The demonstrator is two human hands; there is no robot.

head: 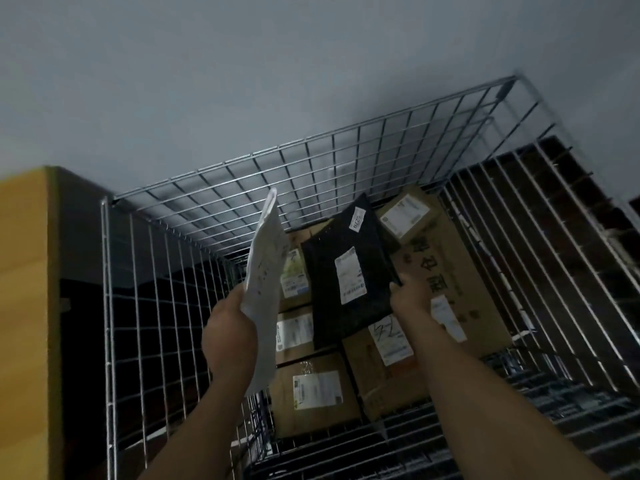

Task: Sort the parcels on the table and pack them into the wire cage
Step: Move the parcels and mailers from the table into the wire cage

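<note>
Hands reach into the wire cage (311, 157): left hand (230, 336) clutches a white mailer (265, 271) rising above its grip, right hand (410, 297) pinches the black parcel (346, 271) lying leftward.

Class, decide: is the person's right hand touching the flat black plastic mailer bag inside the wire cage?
Touching. The head view shows the right hand with its fingers closed on the lower right corner of the black plastic mailer bag, which lies on the cardboard boxes.

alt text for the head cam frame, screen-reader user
Left hand holds a white mailer upright over a wire cage while the right hand grips a black parcel lying on cardboard boxes in the cage.
</note>
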